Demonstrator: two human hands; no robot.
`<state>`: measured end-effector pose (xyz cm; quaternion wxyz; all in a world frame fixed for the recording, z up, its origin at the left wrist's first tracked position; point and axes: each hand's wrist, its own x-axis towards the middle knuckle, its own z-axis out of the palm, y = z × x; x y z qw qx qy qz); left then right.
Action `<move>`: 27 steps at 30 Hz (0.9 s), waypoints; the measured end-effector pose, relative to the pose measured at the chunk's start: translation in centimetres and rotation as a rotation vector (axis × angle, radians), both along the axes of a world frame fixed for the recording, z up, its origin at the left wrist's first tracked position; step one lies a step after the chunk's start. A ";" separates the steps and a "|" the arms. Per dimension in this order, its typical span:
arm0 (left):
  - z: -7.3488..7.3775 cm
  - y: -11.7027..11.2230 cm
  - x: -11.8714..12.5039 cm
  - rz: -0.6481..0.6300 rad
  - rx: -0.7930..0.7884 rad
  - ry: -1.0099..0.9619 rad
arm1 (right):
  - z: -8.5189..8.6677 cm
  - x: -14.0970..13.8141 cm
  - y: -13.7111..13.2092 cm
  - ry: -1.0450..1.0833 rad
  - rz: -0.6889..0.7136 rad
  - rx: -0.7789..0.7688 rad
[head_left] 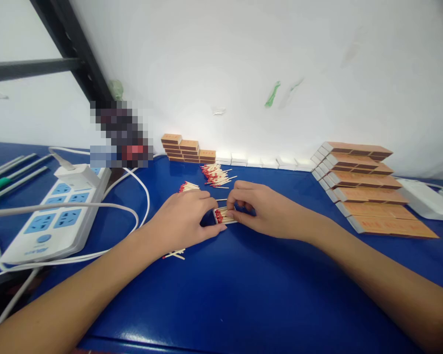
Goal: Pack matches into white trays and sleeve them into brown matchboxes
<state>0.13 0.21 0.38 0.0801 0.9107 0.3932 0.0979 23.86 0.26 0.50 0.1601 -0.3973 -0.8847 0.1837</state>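
Observation:
Both my hands meet over a small open matchbox tray [223,215] filled with red-tipped matches, on the blue table [221,295]. My left hand [184,219] curls around the tray's left end, and a bundle of matches [188,186] sticks out behind its knuckles. My right hand [260,206] pinches the tray's right side with bent fingers. A loose heap of matches [214,175] lies just beyond the hands. A few stray matches [175,254] lie under my left wrist.
Stacked brown matchboxes [188,148] and a row of white trays [262,161] line the wall. A fanned pile of flat brown boxes [365,187] sits at the right. A white power strip [55,216] with cables lies at the left.

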 end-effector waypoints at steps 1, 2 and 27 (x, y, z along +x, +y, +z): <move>0.0 0.0 0.0 -0.001 -0.001 0.001 | -0.1 0.0 0.0 -0.003 -0.006 0.003; 0.0 0.0 0.0 -0.002 -0.001 0.001 | -0.1 -0.1 -0.1 0.001 -0.009 0.006; -0.7 -1.0 0.5 -0.101 0.021 -0.077 | 1.0 2.2 -2.5 0.025 -0.056 -0.066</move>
